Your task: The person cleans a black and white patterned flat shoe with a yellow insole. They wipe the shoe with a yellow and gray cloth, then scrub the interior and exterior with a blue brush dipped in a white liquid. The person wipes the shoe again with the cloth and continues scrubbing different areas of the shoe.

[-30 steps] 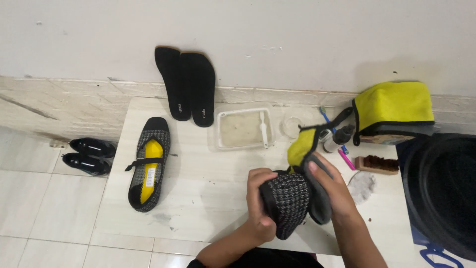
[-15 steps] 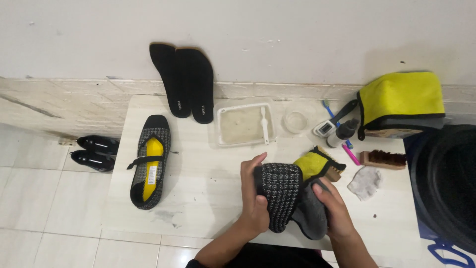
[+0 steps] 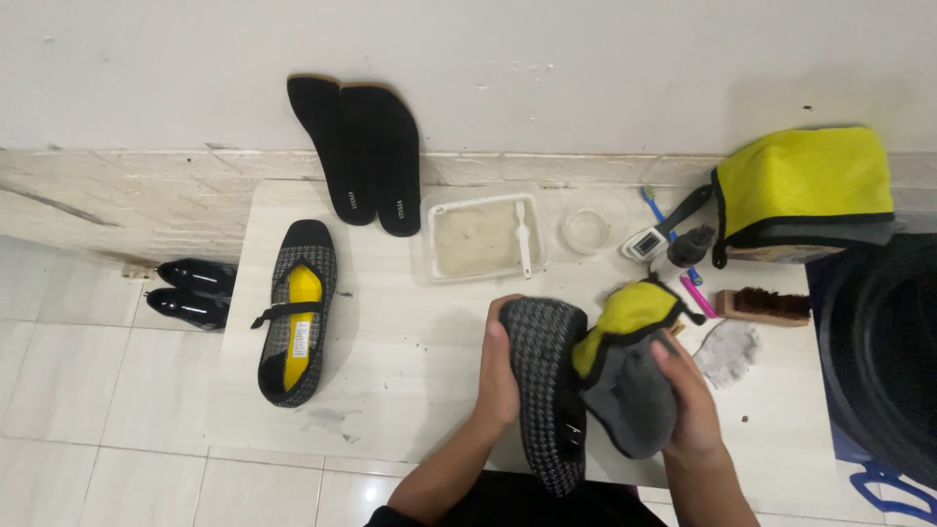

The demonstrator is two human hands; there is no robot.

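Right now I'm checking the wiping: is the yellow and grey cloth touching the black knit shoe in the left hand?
Touching. The head view shows the yellow and grey cloth, held by the right hand, pressed against the black knit shoe.

small white gadget with grey screen [image 3: 645,243] on table, far side, just left of dark bottle [image 3: 689,244]. white rectangular label [image 3: 298,339] inside yellow-lined shoe [image 3: 294,310] on table's left. small pale print marks on two black insoles [image 3: 372,156] leaning against wall.
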